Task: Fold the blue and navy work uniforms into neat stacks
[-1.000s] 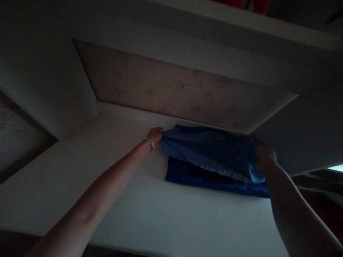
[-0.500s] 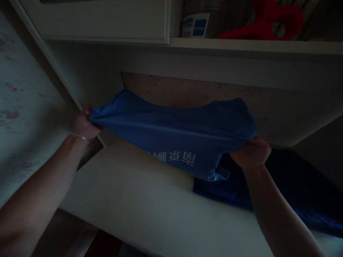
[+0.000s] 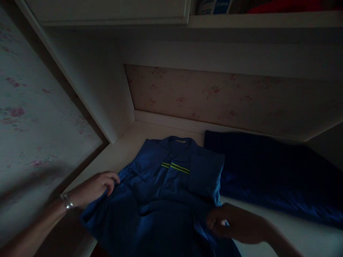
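A folded blue collared shirt (image 3: 166,192) with a yellow-green stripe lies on the white shelf (image 3: 144,134) at its left end, collar toward the back wall. My left hand (image 3: 93,187), with a bracelet at the wrist, pinches the shirt's left edge with curled fingers. My right hand (image 3: 230,223) rests on the shirt's lower right part, fingers curled on the cloth; it is dark and blurred. A darker blue folded garment (image 3: 270,178) lies beside the shirt on the right.
The shelf sits in a dim white cupboard niche with floral paper (image 3: 227,96) on its back wall. A white side panel (image 3: 88,78) closes the left. Another shelf (image 3: 262,19) above holds a box and something red.
The blue shirt was held up stretched between both hands; now it lies flat on the shelf left of the dark garment, and both hands have come down onto its near edges.
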A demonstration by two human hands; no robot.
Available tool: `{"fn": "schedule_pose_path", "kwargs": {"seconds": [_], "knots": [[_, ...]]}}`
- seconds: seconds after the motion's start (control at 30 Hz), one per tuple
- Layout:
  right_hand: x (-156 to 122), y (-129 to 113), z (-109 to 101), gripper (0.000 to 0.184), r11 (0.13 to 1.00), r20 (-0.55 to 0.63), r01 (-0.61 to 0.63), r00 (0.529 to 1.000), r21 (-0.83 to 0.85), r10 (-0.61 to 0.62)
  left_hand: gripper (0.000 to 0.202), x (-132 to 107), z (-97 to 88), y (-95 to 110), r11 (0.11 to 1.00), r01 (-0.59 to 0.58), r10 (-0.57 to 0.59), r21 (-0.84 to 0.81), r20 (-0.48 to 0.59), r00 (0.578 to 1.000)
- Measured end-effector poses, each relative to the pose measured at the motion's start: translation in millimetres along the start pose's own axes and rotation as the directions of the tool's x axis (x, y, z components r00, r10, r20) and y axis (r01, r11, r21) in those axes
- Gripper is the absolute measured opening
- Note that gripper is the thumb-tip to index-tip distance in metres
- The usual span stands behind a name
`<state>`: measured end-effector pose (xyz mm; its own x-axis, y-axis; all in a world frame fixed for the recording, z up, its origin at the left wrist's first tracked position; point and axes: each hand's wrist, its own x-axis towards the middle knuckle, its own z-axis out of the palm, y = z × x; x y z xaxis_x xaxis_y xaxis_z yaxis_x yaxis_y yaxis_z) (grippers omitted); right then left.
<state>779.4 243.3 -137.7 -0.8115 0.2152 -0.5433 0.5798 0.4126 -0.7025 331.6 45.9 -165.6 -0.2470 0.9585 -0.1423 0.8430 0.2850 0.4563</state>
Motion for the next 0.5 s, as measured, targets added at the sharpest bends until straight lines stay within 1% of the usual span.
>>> {"fn": "schedule_pose_path", "kwargs": {"seconds": [0.03, 0.07, 0.1, 0.13, 0.17, 0.2, 0.23, 0.27, 0.3, 0.33, 0.37, 0.4, 0.43, 0.47, 0.5], "knots": [[8, -1, -5, 0.031, 0.998, -0.162, 0.002, 0.987, -0.065, -0.013, 0.029, 14, 0.1, 14, 0.997, -0.05, 0.047, -0.058, -0.055, 0.997], [18, 0, -9, 0.034, 0.986, -0.323, -0.035, 0.946, -0.163, -0.02, 0.033, 31, 3.8, 29, 0.992, -0.091, 0.079, -0.093, -0.119, 0.99], [30, 3, -12, 0.039, 0.957, -0.455, -0.104, 0.89, -0.27, -0.032, 0.035, 49, 11.6, 43, 0.991, -0.102, 0.085, -0.084, -0.186, 0.979], [42, 7, -13, 0.049, 0.91, -0.54, -0.187, 0.84, -0.371, -0.048, 0.038, 69, 23.3, 57, 0.995, -0.093, 0.084, -0.031, -0.22, 0.972], [54, 11, -14, 0.06, 0.853, -0.571, -0.256, 0.819, -0.454, -0.058, 0.046, 88, 38.1, 68, 0.997, -0.065, 0.072, 0.045, -0.183, 0.98], [65, 15, -16, 0.067, 0.806, -0.56, -0.295, 0.826, -0.513, -0.054, 0.053, 106, 54.6, 77, 0.996, -0.046, 0.057, 0.073, -0.16, 0.985], [74, 18, -18, 0.066, 0.781, -0.523, -0.302, 0.852, -0.546, -0.037, 0.059, 123, 71.3, 83, 0.995, -0.027, 0.041, 0.097, -0.145, 0.989], [82, 19, -21, 0.058, 0.776, -0.479, -0.294, 0.878, -0.557, -0.011, 0.062, 138, 86.7, 86, 0.993, -0.003, 0.019, 0.121, -0.131, 0.991], [87, 19, -25, 0.046, 0.781, -0.446, -0.286, 0.895, -0.556, 0.01, 0.063, 151, 99.6, 85, 0.99, 0.017, 0.0, 0.137, -0.126, 0.992], [90, 17, -31, 0.034, 0.787, -0.435, -0.283, 0.9, -0.548, 0.02, 0.063, 162, 109.2, 83, 0.987, 0.037, -0.018, 0.155, -0.125, 0.992], [92, 14, -39, 0.027, 0.795, -0.448, -0.286, 0.894, -0.535, 0.02, 0.063, 172, 115.2, 77, 0.984, 0.057, -0.035, 0.172, -0.126, 0.991], [92, 11, -48, 0.024, 0.81, -0.483, -0.293, 0.876, -0.509, 0.013, 0.063, 181, 117.8, 70, 0.98, 0.075, -0.051, 0.186, -0.128, 0.99], [92, 9, -59, 0.024, 0.835, -0.537, -0.298, 0.844, -0.463, 0.003, 0.064, 189, 117.3, 61, 0.976, 0.092, -0.067, 0.198, -0.13, 0.989], [92, 7, -70, 0.023, 0.871, -0.608, -0.293, 0.794, -0.394, -0.009, 0.064, 196, 114.4, 51, 0.972, 0.111, -0.085, 0.208, -0.131, 0.988], [92, 7, -81, 0.023, 0.915, -0.7, -0.275, 0.714, -0.294, -0.011, 0.065, 203, 109.8, 40, 0.967, 0.132, -0.104, 0.217, -0.134, 0.985]]}}
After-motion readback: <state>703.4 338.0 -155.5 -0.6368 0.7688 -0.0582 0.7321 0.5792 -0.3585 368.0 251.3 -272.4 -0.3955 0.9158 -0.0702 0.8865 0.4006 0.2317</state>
